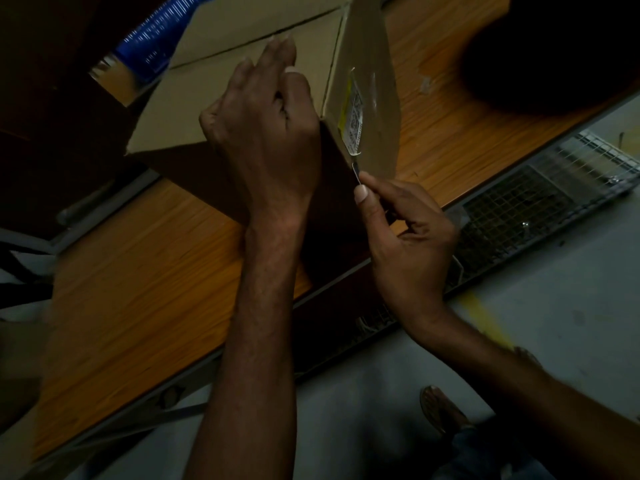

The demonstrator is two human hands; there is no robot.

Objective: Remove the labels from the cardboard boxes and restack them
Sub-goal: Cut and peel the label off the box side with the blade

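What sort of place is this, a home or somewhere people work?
Likely a storeroom or packing area: a cardboard box on a plain wooden table, a bare grey floor, wire mesh beside it.

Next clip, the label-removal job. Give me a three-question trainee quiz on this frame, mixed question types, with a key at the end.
1. True or false: the left hand rests on top of the plain brown cardboard box.
2. What does the right hand pinch? A) a thin metal tool B) a marker pen C) a roll of tape
3. Fill in: the yellow-and-white printed label sits on the box's ____ face, just above the tool's tip.

Key: 1 true; 2 A; 3 side.
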